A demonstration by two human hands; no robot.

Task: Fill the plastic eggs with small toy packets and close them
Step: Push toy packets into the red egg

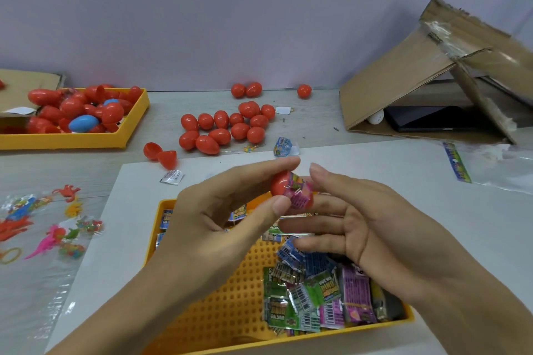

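My left hand [227,204] pinches a red plastic egg half [281,186] between thumb and forefinger, above the near yellow tray [230,311]. A pink toy packet [300,192] sticks out of the half, crumpled. My right hand [354,219] is beside it, fingers spread, with fingertips at the packet. Several toy packets [320,294] lie in the tray's right part. A pile of closed red eggs [225,128] sits farther back on the table. An open red egg [160,154], two halves joined, lies left of the pile.
A second yellow tray [72,141] at the back left holds several red eggs and blue ones. Loose plastic dinosaur toys [54,228] in clear wrap lie at the left. A torn cardboard box [432,78] leans at the back right. A clear bag [496,167] lies right.
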